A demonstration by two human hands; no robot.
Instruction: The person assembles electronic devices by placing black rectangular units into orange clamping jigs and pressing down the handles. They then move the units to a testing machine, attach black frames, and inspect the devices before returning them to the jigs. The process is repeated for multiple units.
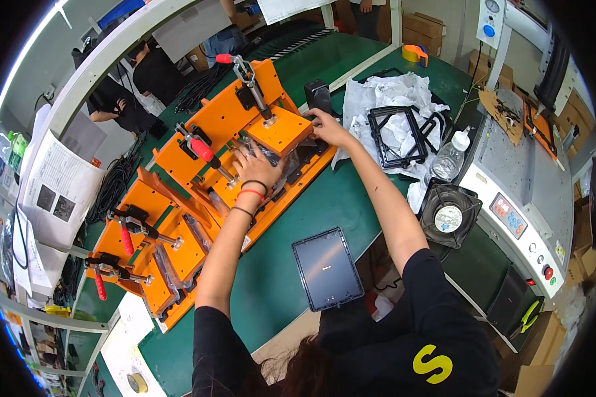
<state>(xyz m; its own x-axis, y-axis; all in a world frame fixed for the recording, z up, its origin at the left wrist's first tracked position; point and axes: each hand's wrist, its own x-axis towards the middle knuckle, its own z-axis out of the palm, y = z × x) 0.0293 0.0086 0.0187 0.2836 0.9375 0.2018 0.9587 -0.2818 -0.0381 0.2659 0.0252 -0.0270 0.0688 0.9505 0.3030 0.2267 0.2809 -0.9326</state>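
Observation:
An orange clamping fixture (202, 109) with several red-handled toggle clamps stands diagonally on the green table. My left hand (257, 167) reaches into it, fingers spread over a dark, film-covered piece (269, 155) beside a raised orange block (279, 131). My right hand (329, 130) is at the block's right end, its fingers bent around the corner; what lies under them is partly hidden. A flat dark panel in a black frame (328, 269), perhaps a tablet screen, lies near my body, apart from both hands.
Right of the fixture, black plastic frames (397, 135) lie on crumpled white paper (384, 92). A clear bottle (451, 157) and a cooling fan (449, 213) stand nearby. A machine with a control panel (510, 215) borders the right. People (155, 69) are beyond the table.

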